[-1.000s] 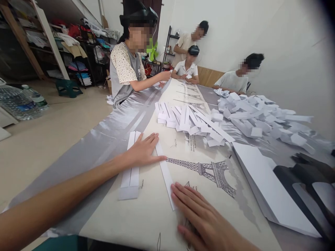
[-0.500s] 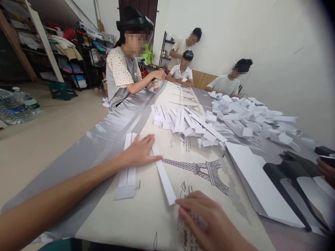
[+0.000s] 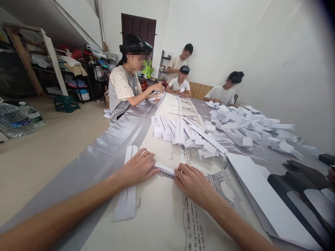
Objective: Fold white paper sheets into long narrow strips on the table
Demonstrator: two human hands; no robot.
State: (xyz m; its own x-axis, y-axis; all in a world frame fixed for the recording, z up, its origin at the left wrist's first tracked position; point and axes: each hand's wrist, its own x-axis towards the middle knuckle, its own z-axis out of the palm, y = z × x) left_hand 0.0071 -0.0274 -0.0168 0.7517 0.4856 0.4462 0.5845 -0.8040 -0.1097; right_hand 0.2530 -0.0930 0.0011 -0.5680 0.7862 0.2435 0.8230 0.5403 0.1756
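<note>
A narrow white folded paper strip (image 3: 165, 167) spans the gap between my hands, over the printed Eiffel tower on the tablecloth. My left hand (image 3: 140, 165) has its fingers curled on the strip's left end. At the right end, my right hand (image 3: 190, 178) pinches the strip between thumb and fingers. Beneath my left wrist lies another white folded paper piece (image 3: 126, 205), with a dark seam down its middle and partly covered by my arm.
Several folded paper pieces (image 3: 180, 130) lie in a pile ahead, and a larger heap of folded paper (image 3: 243, 122) spreads to the right. Flat white sheets (image 3: 269, 198) rest near dark objects (image 3: 288, 190) at the right. Co-workers sit around the table; a green stool (image 3: 66, 104) stands left.
The strip has swung from pointing toward me to lying more crosswise. My right hand has moved forward, now gripping its end, and my left fingers have curled. The camera has tilted up.
</note>
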